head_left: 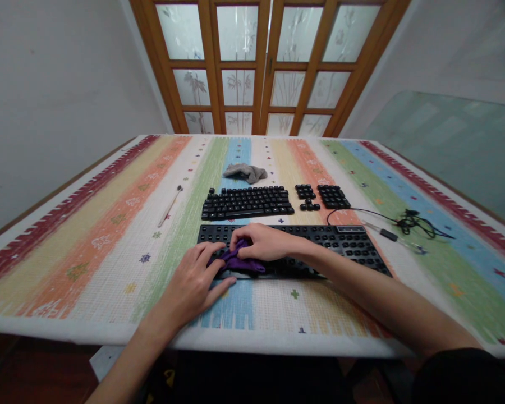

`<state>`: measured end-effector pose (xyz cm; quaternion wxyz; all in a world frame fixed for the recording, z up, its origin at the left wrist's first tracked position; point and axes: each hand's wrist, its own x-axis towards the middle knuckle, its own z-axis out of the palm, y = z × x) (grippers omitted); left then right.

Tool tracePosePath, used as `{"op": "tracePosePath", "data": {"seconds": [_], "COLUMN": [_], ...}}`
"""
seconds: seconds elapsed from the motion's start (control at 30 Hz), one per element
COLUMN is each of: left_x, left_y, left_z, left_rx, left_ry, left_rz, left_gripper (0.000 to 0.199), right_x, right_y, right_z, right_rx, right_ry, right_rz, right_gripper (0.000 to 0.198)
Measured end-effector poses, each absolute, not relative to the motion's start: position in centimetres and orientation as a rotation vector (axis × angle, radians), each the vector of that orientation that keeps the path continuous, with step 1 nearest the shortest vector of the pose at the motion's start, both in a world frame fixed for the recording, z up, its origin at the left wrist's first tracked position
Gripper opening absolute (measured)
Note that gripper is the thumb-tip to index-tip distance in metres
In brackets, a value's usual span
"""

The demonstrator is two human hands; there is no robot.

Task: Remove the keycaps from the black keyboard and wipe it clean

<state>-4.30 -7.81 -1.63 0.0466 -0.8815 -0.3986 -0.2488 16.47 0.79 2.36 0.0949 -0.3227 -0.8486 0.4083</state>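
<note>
A black keyboard base (353, 244) with its keycaps off lies near the table's front edge. Bunched on its left part is a purple cloth (244, 265), pinched in the curled fingers of my right hand (263, 241). My left hand (197, 278) rests at the base's left end, thumb apart and fingers stretched toward the cloth; its fingertips are at the cloth's left edge. Just behind the base, loose keycaps (248, 202) are laid out in keyboard order, with smaller groups of keycaps (334, 196) to their right. My right forearm hides part of the base.
A grey cloth (246, 173) lies crumpled behind the keycaps. To the left is a toothbrush (170, 206). On the right, a coiled black cable (416, 223) lies beside a slim tool with a dark handle (388, 234). A striped tablecloth (101, 269) covers the table.
</note>
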Motion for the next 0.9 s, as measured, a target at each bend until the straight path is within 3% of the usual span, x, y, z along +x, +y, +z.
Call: {"op": "tracePosePath", "data": {"seconds": [0.9], "left_x": [-2.6], "left_y": [-7.6], "left_z": [-1.5], "left_rx": [-2.678], "left_ry": [-1.092], "left_rz": [-0.656], "left_gripper": [0.022], "right_x": [18.5], "right_y": [0.9], "right_z": [1.1], "right_rx": [-0.816], "right_ry": [-2.412], "right_rz": [1.292], "right_gripper": [0.016]}}
